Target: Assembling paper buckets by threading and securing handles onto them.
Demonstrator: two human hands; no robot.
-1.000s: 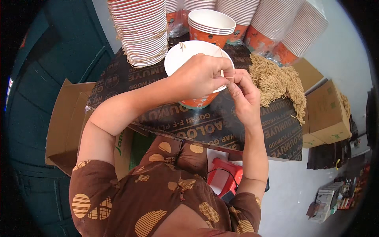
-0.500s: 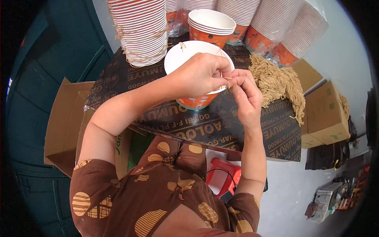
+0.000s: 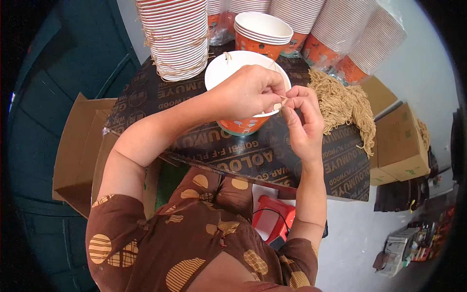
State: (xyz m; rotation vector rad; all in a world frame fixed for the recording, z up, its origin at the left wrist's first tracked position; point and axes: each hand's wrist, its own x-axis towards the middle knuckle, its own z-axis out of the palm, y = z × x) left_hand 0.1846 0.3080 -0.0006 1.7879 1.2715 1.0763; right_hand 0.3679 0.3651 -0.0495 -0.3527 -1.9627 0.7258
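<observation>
Head view: paper bowl point(image 3: 243, 124) under both hands, seemingly pinching string point(image 3: 283, 99).

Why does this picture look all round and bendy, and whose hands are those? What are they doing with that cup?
The picture comes from a small camera worn on a person's head, looking down. Its lens sees very wide, so straight edges curve near the rim. The patterned brown sleeves at the bottom belong to that same person.

The left hand and the right hand meet over a paper cup, white inside and orange outside. Between their fingertips they pinch a thin piece of tan string at the cup's rim.

The cup stands on a dark board used as a table. Behind it are tall stacks of cups just like it, some tied with string. To the right lies a heap of tan string. Cardboard boxes sit beside the board.
</observation>
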